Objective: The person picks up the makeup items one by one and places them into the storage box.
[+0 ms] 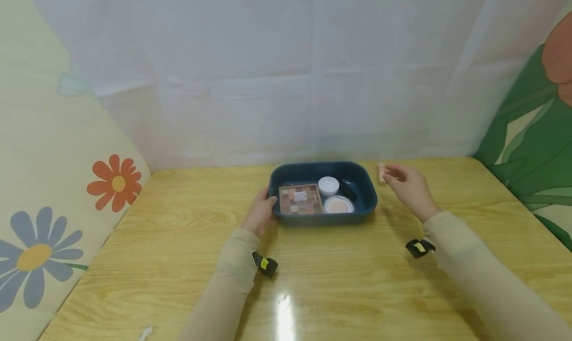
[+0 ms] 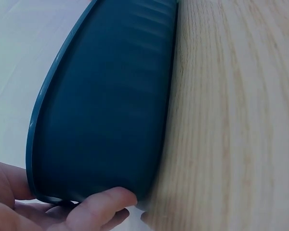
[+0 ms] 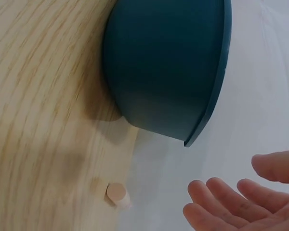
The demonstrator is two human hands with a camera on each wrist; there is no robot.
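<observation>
A dark blue plastic basin [image 1: 323,221] sits on the table. Its left end is gripped by my left hand [image 1: 261,211], with the thumb at the rim and fingers along the outer wall [image 2: 101,106]. Inside lie an eyeshadow palette [image 1: 300,200], a white round jar [image 1: 328,185], a round powder compact [image 1: 338,205] and a black object [image 1: 347,190]. Right of the basin stands a small pinkish cylinder [image 1: 381,174], its round end [image 3: 117,192] facing the right wrist camera. My right hand [image 1: 408,187] overlaps it in the head view; the right wrist view shows the fingers [image 3: 231,204] apart from it, holding nothing.
The wood-grain table [image 1: 187,232] ends at a white cloth backdrop [image 1: 232,98] close behind the basin. Flower-printed panels [image 1: 58,197] flank both sides. A small white object [image 1: 145,333] lies at the near left edge.
</observation>
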